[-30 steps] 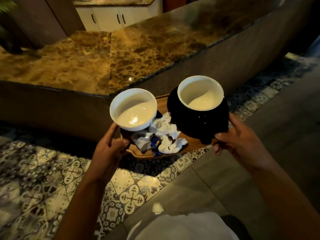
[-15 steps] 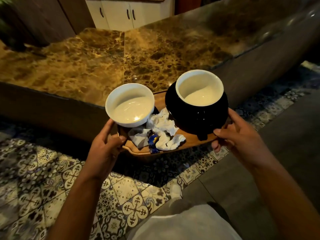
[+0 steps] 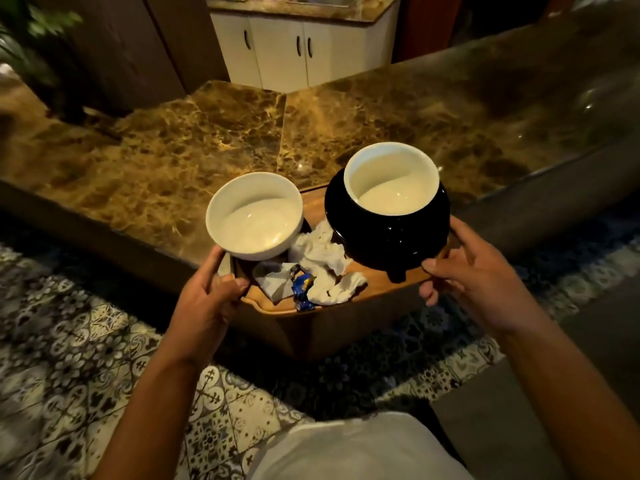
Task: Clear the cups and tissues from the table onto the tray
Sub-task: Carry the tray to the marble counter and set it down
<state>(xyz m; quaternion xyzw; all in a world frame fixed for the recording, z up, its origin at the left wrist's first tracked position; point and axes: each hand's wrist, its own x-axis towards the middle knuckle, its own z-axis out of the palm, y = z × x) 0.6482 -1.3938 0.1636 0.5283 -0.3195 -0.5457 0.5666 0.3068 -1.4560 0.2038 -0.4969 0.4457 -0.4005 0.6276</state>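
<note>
I hold a wooden tray with both hands, in front of the corner of a brown marble counter. My left hand grips the tray's left end, my right hand its right end. On the tray stand a white cup at the left and a black cup with a white inside at the right. Crumpled white tissues and a blue wrapper lie between them. Both cups look empty.
The marble counter runs left and right from its corner. White cabinets stand behind it, a plant at the far left. Patterned floor tiles lie below, plain grey floor at the right.
The tray with cups and tissues has come closer to the counter corner, its far end now over the marble top. Both hands keep their hold.
</note>
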